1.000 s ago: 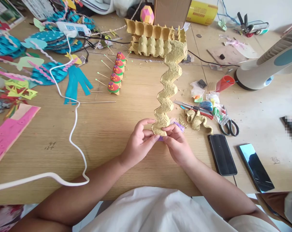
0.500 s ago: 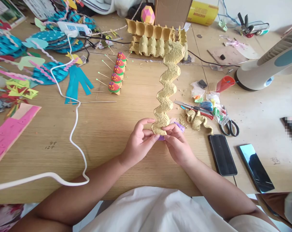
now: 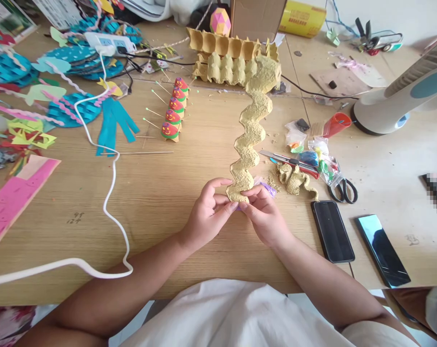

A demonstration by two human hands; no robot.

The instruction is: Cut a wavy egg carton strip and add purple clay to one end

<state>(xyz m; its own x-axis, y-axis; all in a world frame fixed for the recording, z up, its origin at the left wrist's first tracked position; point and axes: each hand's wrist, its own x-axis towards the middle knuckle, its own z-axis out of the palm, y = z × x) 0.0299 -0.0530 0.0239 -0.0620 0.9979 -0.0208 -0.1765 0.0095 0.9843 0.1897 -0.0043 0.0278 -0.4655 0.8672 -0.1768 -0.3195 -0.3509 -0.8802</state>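
Note:
A long yellowish egg carton strip point(image 3: 246, 156) with wavy edges stretches away from me, its near end held between both hands. My left hand point(image 3: 213, 209) is closed on the left side of that end, thumb in front. On the right side, my right hand point(image 3: 263, 212) pinches the same end with thumb and fingers. A bit of purple material point(image 3: 239, 207) shows at the thumbs, mostly covered. Just right of my right hand lies a small bag of purple clay point(image 3: 268, 189), with torn carton scraps point(image 3: 295, 182) beyond it.
A painted caterpillar point(image 3: 175, 112) with pins stands left of the strip. Egg cartons point(image 3: 223, 46) lie at the back. A utility knife point(image 3: 290, 163), scissors point(image 3: 344, 191), two phones point(image 3: 333, 231) and a lamp base point(image 3: 379, 111) are on the right. A white cable point(image 3: 113, 193) crosses the left.
The strip's far end has shifted slightly up and to the right. My right thumb has moved a little left, and less of the purple material shows.

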